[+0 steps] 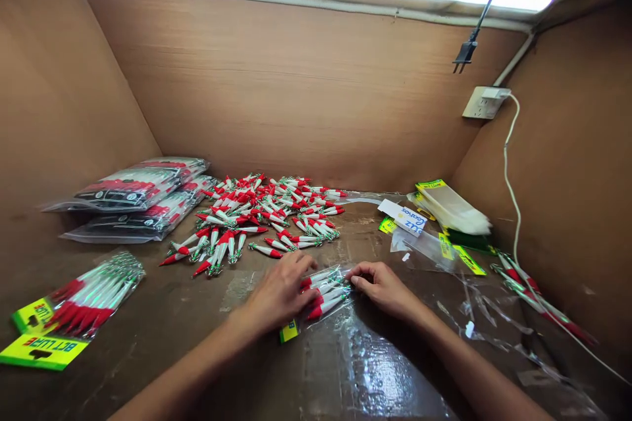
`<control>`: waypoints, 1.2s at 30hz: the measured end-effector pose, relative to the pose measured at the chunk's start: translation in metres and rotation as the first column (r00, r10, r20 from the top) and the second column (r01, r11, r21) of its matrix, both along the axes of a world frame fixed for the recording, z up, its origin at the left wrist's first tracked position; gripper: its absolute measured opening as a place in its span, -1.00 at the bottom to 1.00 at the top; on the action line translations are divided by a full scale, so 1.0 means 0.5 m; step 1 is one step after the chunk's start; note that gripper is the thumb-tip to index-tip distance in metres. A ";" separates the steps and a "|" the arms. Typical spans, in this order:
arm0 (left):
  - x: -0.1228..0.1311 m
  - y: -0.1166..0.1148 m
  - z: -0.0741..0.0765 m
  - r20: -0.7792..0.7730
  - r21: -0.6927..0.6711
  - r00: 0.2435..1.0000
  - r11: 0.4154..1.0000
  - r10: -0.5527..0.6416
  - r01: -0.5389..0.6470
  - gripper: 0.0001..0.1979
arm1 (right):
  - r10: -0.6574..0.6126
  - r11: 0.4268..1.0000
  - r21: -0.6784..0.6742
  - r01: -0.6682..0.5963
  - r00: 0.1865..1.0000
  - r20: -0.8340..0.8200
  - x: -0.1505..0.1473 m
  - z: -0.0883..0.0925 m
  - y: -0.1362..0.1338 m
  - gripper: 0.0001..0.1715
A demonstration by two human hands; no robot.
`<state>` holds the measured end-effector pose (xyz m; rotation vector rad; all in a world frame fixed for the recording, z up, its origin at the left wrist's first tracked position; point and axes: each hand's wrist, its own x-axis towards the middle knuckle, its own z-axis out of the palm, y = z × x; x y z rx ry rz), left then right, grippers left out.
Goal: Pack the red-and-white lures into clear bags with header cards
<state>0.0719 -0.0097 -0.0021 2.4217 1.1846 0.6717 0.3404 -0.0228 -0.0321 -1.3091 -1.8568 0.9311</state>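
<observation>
A clear plastic bag of red-and-white fishing lures (328, 299) lies on the table between my hands, the lures' green-and-silver hook ends toward the right. My left hand (284, 286) is over its left end, fingers curled and thumb against the plastic. A yellow-and-green header card (289, 331) shows partly from beneath that hand. At the bag's right end, my right hand (382, 286) pinches the edge between thumb and forefinger. Just beyond my hands spreads a heap of loose fishing lures (266, 207). Filled lure packets (91, 299) with header cards lie at the left.
Larger filled bags (133, 200) are stacked at the back left. Empty clear bags with header cards (451, 207) and a handwritten white card (402, 216) lie at the right. More lures (533, 296) and a white cable (511, 164) run along the right wall. A black plug (465, 52) hangs overhead.
</observation>
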 end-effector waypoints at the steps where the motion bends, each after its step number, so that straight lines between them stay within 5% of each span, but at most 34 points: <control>1: 0.001 -0.011 0.000 -0.073 0.061 0.997 0.998 -0.011 0.015 -0.78 | -0.013 1.000 0.004 0.013 1.000 0.005 0.000 0.001 0.000 -0.71; 8: 0.010 -0.057 -0.006 -0.266 0.093 0.962 0.992 -0.056 0.084 -0.86 | 0.039 0.999 0.010 -0.041 0.991 0.131 0.001 0.015 0.008 -0.74; 16: 0.004 -0.061 -0.022 -0.266 0.061 0.962 0.994 -0.070 0.089 -0.57 | 0.059 0.998 -0.012 -0.057 0.983 0.175 0.003 0.019 0.013 -0.81; 26: 0.005 -0.064 -0.025 -0.261 0.030 0.962 0.996 -0.079 0.090 -0.48 | 0.195 0.980 -0.055 -0.190 0.977 0.089 0.007 0.023 0.011 -0.74; 36: -0.001 -0.058 -0.038 -0.280 0.092 0.954 0.987 -0.104 0.135 -0.32 | 0.010 0.999 -0.034 -0.009 0.999 0.046 0.005 0.020 0.007 -0.67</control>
